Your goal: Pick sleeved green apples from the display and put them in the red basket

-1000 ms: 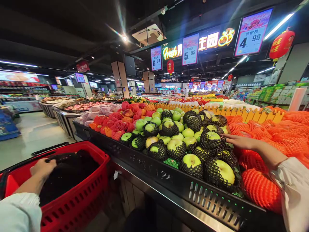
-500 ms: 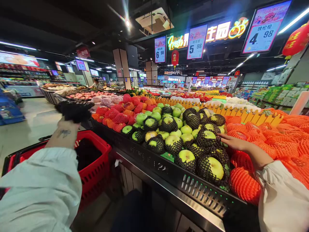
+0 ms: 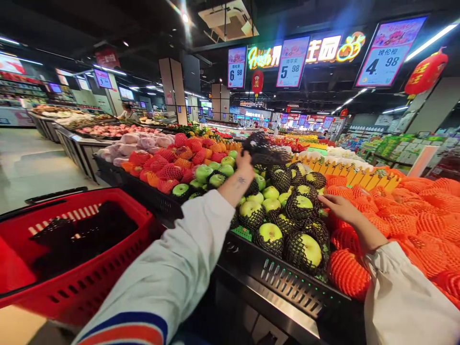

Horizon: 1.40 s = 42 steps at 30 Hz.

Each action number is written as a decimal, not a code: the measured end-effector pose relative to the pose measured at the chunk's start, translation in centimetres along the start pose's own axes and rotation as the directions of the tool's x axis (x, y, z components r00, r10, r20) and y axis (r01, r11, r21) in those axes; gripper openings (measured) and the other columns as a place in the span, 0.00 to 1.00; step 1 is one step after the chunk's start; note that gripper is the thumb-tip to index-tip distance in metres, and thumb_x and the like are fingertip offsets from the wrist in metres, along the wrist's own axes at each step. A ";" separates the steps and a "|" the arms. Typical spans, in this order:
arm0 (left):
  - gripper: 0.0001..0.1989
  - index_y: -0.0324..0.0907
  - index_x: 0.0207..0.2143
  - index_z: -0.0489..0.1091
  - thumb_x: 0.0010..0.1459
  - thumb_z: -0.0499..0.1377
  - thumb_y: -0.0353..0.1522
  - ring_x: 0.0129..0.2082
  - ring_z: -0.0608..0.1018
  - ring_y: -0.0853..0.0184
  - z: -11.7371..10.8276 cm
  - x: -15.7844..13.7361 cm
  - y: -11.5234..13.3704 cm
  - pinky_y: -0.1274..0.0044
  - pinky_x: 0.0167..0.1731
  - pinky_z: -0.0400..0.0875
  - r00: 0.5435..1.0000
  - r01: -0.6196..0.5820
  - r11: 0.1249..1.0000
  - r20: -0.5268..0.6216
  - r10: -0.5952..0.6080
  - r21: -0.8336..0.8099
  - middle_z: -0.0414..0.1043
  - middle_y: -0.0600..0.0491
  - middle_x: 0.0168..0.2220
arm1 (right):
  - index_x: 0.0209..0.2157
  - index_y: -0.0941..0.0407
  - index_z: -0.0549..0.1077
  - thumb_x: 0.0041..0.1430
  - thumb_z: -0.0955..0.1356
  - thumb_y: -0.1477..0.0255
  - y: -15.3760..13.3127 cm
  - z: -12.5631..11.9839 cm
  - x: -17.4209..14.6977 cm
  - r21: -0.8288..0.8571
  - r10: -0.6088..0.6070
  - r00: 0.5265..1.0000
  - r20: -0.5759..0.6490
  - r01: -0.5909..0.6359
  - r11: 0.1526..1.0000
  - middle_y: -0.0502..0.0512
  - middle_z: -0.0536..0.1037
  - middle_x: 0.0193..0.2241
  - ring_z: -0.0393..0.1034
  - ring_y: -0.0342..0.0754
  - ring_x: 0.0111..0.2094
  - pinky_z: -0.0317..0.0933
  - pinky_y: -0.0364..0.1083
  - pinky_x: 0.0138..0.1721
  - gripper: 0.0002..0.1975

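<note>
The left grip (image 3: 245,165) is closed on a bundle of black netting (image 3: 266,149), a soft, dark mesh mass smeared by blur; whether it wraps anything cannot be told. It is above the heaped green apples (image 3: 270,192), round and smooth-skinned, some bare, many in stretchy black foam mesh with the waxy tops peeping out. The right grip (image 3: 336,205) is released, fingers loosely extended beside the netted apples at the heap's edge; whether the fingertips touch them is unclear. Right beside and below that grip bulge fruits in ribbed orange-red sleeves (image 3: 350,274). Beyond it runs a yellow picket strip (image 3: 334,168) with pointed slats. Below both grips is the counter's black slotted rim (image 3: 291,282). Well left of the left grip, a glossy red plastic basket (image 3: 108,275) with slotted walls contains a dark, crumpled mass (image 3: 89,235).
</note>
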<state>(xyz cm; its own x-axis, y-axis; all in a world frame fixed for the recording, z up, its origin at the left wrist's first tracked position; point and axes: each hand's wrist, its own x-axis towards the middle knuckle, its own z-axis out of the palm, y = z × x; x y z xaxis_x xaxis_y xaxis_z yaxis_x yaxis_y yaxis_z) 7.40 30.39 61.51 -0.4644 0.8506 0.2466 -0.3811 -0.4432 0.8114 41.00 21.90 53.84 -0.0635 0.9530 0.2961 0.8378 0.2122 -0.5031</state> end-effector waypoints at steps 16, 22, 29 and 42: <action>0.18 0.41 0.53 0.72 0.62 0.52 0.27 0.52 0.74 0.61 3.8 -10.8 -6.8 0.70 0.60 0.66 0.485 -0.741 0.601 0.858 0.170 0.300 0.69 0.46 0.50 | 0.62 0.51 0.62 0.49 0.75 0.47 -3.1 0.1 -1.4 0.416 -0.109 0.971 -0.212 0.190 0.889 0.65 0.70 0.57 0.71 0.59 0.52 0.68 0.59 0.54 0.44; 0.26 0.47 0.55 0.70 0.57 0.48 0.22 0.61 0.66 0.60 3.6 -11.1 -6.8 0.65 0.66 0.59 0.281 -0.824 0.532 0.956 0.088 0.193 0.69 0.54 0.59 | 0.58 0.49 0.67 0.47 0.76 0.48 -2.9 -0.1 -1.2 0.378 -0.030 0.906 -0.422 0.206 0.902 0.61 0.70 0.59 0.65 0.59 0.59 0.65 0.59 0.58 0.40; 0.26 0.37 0.60 0.59 0.59 0.57 0.25 0.62 0.65 0.53 3.2 -11.0 -6.5 0.63 0.64 0.59 0.574 -0.711 0.527 0.817 0.051 0.466 0.62 0.39 0.61 | 0.48 0.54 0.69 0.23 0.83 0.64 -1.6 0.1 -0.6 0.641 0.227 0.857 -0.463 0.147 0.753 0.49 0.78 0.31 0.73 0.53 0.35 0.69 0.60 0.50 0.45; 0.10 0.42 0.40 0.70 0.68 0.50 0.28 0.46 0.78 0.60 2.8 -7.0 -6.2 0.67 0.53 0.70 0.711 -0.516 0.700 0.702 0.029 0.494 0.77 0.48 0.43 | 0.38 0.60 0.74 0.43 0.73 0.57 -1.2 -0.8 0.0 0.642 0.399 0.565 -0.722 0.334 0.690 0.60 0.79 0.45 0.74 0.56 0.49 0.68 0.53 0.55 0.24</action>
<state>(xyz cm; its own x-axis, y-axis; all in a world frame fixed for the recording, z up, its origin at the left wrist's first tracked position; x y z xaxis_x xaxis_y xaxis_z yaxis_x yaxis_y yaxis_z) 15.26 27.99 56.29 0.2203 0.7909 0.5710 0.3675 -0.6095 0.7024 40.43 21.46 55.07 0.6904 0.4667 0.5527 0.2083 0.6034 -0.7697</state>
